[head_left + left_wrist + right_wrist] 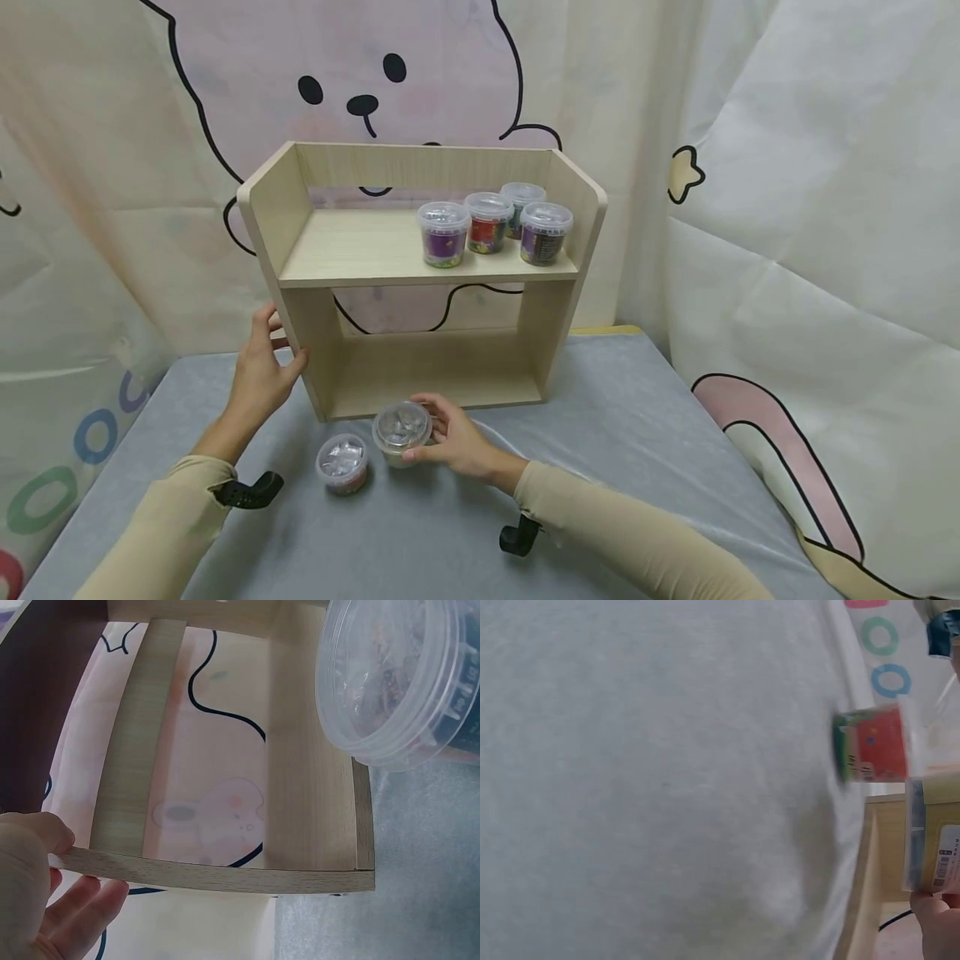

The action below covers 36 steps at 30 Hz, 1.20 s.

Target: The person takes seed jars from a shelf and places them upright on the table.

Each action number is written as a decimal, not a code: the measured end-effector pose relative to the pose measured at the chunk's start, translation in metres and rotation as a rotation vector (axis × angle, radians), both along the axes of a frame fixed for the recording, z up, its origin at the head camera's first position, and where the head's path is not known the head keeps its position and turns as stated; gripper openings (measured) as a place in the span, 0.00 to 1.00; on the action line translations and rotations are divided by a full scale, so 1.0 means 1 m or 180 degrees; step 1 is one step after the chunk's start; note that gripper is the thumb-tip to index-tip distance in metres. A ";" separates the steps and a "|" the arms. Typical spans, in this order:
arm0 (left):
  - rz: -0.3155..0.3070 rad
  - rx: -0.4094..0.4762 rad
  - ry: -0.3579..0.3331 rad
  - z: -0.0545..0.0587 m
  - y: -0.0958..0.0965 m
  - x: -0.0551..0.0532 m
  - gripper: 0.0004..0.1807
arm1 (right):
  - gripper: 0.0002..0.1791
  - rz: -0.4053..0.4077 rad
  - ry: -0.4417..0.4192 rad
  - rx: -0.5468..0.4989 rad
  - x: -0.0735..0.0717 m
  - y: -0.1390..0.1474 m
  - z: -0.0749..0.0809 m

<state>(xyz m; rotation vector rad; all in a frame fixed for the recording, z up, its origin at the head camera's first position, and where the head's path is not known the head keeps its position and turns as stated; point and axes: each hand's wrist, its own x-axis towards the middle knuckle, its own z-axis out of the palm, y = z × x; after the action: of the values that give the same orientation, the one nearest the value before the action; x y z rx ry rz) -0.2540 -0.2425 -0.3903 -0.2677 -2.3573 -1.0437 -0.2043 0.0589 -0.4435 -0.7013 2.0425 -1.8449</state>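
Note:
My left hand [260, 375] grips the left side panel of a pale wooden two-tier shelf [300, 333], its thumb inside the front edge and fingers outside, as the left wrist view shows. My right hand [465, 446] holds a round plastic tub [402, 425] with a clear lid, just in front of the shelf's lower tier. In the right wrist view that held tub [941, 840] shows a tan label with a barcode. A second lidded tub [342, 464], red-labelled in the right wrist view, stands on the table to the left of the held one.
Several lidded tubs [443, 235] with purple and red labels stand on the right half of the upper tier. A blue-grey cloth [600, 433] covers the table. Behind hangs a printed curtain [420, 75]. Both wrists wear black camera bands [250, 492].

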 end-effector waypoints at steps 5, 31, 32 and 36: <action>-0.0011 0.0012 0.0026 -0.001 0.000 0.000 0.44 | 0.43 0.0037 -0.0102 0.0062 0.005 -0.001 -0.011; -0.0007 -0.0032 0.0026 0.000 0.000 -0.003 0.45 | 0.43 0.0007 -0.0188 0.0204 0.010 -0.009 -0.030; -0.0009 -0.0033 0.0020 0.000 0.000 -0.002 0.45 | 0.43 0.0012 -0.0188 0.0205 0.010 -0.009 -0.030; -0.0013 -0.0001 -0.0006 -0.001 0.000 -0.001 0.45 | 0.43 0.0024 -0.0170 0.0237 0.011 -0.008 -0.035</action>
<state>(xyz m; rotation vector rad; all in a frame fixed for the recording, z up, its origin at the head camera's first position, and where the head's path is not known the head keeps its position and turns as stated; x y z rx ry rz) -0.2553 -0.2428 -0.3912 -0.2720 -2.3595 -1.0461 -0.1934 0.0509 -0.4782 -0.6320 2.0602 -1.7543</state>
